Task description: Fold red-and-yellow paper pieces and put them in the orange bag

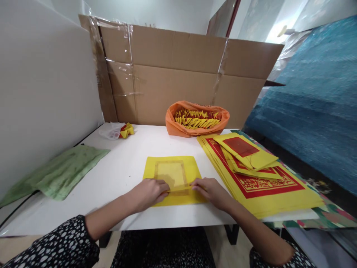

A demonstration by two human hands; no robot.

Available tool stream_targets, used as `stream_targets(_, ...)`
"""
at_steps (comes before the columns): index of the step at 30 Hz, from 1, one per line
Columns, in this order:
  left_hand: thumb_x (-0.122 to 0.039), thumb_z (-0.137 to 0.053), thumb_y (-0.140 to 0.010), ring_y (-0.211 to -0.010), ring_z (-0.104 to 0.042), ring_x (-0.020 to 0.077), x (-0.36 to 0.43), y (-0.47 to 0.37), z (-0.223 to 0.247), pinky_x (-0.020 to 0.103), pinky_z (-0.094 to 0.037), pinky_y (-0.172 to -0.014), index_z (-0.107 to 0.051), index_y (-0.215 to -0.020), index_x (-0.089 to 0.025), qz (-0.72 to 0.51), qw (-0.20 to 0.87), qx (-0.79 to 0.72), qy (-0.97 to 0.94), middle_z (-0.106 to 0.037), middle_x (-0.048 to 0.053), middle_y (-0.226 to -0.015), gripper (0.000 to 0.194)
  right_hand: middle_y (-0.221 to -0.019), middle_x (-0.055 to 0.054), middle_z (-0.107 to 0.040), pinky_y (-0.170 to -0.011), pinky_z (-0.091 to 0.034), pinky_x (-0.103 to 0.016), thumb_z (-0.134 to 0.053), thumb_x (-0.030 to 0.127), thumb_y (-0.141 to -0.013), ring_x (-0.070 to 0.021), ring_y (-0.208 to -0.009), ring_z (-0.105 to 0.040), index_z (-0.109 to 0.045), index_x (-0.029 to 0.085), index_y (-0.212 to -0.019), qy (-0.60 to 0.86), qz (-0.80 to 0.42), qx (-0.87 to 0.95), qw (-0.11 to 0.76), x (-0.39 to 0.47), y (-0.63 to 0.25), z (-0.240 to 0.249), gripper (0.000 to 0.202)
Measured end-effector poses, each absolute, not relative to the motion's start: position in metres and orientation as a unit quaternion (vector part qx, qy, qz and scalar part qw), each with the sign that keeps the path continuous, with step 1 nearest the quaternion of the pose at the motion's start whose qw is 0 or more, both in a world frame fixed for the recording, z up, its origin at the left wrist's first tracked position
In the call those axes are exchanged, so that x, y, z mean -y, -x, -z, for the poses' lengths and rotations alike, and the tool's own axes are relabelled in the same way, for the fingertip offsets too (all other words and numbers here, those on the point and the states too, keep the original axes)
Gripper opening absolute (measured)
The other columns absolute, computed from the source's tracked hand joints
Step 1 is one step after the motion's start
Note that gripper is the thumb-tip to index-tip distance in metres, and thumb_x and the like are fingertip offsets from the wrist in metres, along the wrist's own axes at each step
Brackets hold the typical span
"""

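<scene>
A yellow paper sheet (150, 165) with a faint rectangular border showing through lies on the white table in front of me. My left hand (153, 191) is closed on the lower left part of the sheet, fingers curled at a raised edge or fold. On the lower right, my right hand (208, 190) pinches the same raised edge between thumb and fingers. Between the hands this edge stands a little above the paper beneath it. To the right of my right hand is a stack of yellow papers (259, 206) printed in red, with smaller sheets (232, 143) on top.
An orange bag (180, 130) full of folded yellow and red paper pieces stands at the back. A green cloth (67, 171) lies at left, with clear plastic (111, 131) and a folded yellow-red piece (127, 131) behind it. A cardboard panel (173, 82) walls off the far side.
</scene>
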State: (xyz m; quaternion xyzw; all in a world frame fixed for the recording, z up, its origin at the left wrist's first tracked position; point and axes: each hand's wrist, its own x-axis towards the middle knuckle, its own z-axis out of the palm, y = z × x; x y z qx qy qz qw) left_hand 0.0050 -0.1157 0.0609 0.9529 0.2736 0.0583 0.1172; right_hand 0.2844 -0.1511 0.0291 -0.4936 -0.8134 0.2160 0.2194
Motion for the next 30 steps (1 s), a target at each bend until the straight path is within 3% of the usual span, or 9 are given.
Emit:
stream_targets(4,-0.034,-0.048,-0.096,-0.062,-0.061,0.0162,0.094,0.008,-0.086,0.025,-0.040,-0.056,-0.062,-0.075,-0.019,-0.037,0.102,-0.365,-0.925,-0.065,0.001,-0.069,0.028,-0.076,0.003,-0.067,-0.065,-0.041,-0.025,-0.055,0.040,-0.093,-0.0148,-0.070,-0.061,-0.063,0.022,-0.080,0.525,-0.254,0.758,0.291,0.135,-0.283,-0.050,0.023)
stream_targets(7,-0.038,-0.052,-0.093,-0.062,-0.061,0.0182,0.074,0.008,-0.095,0.026,-0.042,-0.056,-0.064,-0.080,-0.021,-0.006,0.090,-0.413,-0.906,-0.065,0.002,-0.068,0.025,-0.079,0.002,-0.067,-0.068,-0.041,-0.024,-0.055,0.037,-0.092,-0.0149,-0.074,-0.060,-0.061,0.022,-0.079,0.534,-0.251,0.759,0.275,0.109,-0.281,-0.051,0.021)
stream_targets(9,-0.031,-0.055,-0.090,-0.075,-0.065,0.0218,0.062,0.003,-0.089,0.030,-0.048,-0.065,-0.065,-0.100,-0.020,-0.025,0.053,-0.427,-0.902,-0.069,0.006,-0.088,0.018,-0.080,0.001,-0.066,-0.070,-0.041,-0.025,-0.057,0.031,-0.089,-0.0156,-0.076,-0.059,-0.061,0.021,-0.076,0.545,-0.235,0.762,0.258,0.089,-0.278,-0.042,0.017)
stream_targets(10,-0.026,-0.056,-0.089,-0.087,-0.066,0.0241,0.057,-0.001,-0.083,0.033,-0.050,-0.075,-0.062,-0.112,-0.018,-0.050,0.026,-0.418,-0.906,-0.068,0.010,-0.104,0.024,-0.079,0.000,-0.065,-0.070,-0.040,-0.025,-0.059,0.029,-0.086,-0.0160,-0.076,-0.058,-0.060,0.020,-0.073,0.553,-0.225,0.761,0.254,0.080,-0.276,-0.036,0.016)
stream_targets(12,-0.018,-0.053,-0.090,-0.115,-0.057,0.0274,0.051,-0.009,-0.068,0.040,-0.044,-0.097,-0.055,-0.124,-0.017,-0.088,-0.008,-0.354,-0.931,-0.059,0.014,-0.127,0.034,-0.074,-0.001,-0.064,-0.067,-0.038,-0.026,-0.061,0.025,-0.082,-0.0168,-0.073,-0.057,-0.059,0.020,-0.068,0.570,-0.205,0.756,0.249,0.063,-0.272,-0.023,0.016)
stream_targets(14,-0.021,-0.046,-0.096,-0.126,-0.050,0.0262,0.048,-0.016,-0.051,0.042,-0.037,-0.105,-0.054,-0.128,-0.020,-0.090,0.015,-0.272,-0.958,-0.056,0.013,-0.132,0.033,-0.070,-0.001,-0.062,-0.064,-0.037,-0.026,-0.061,0.024,-0.081,-0.0169,-0.069,-0.056,-0.058,0.020,-0.066,0.585,-0.189,0.750,0.244,0.052,-0.269,-0.013,0.016)
stream_targets(20,-0.044,-0.034,-0.101,-0.131,-0.045,0.0292,0.047,-0.022,-0.015,0.048,-0.034,-0.105,-0.044,-0.140,-0.022,-0.074,0.036,-0.265,-0.961,-0.050,0.014,-0.142,0.046,-0.070,0.000,-0.063,-0.063,-0.037,-0.025,-0.058,0.027,-0.084,-0.0161,-0.067,-0.055,-0.057,0.020,-0.069,0.604,-0.158,0.742,0.243,0.041,-0.266,0.000,0.017)
stream_targets(30,-0.046,-0.029,-0.102,-0.135,-0.039,0.0338,0.045,-0.027,-0.006,0.054,-0.029,-0.106,-0.041,-0.143,-0.023,-0.052,0.007,-0.333,-0.942,-0.043,0.013,-0.147,0.049,-0.075,-0.001,-0.060,-0.066,-0.037,-0.027,-0.052,0.029,-0.090,-0.0181,-0.071,-0.055,-0.052,0.022,-0.074,0.639,-0.135,0.720,0.234,0.036,-0.262,0.007,0.017)
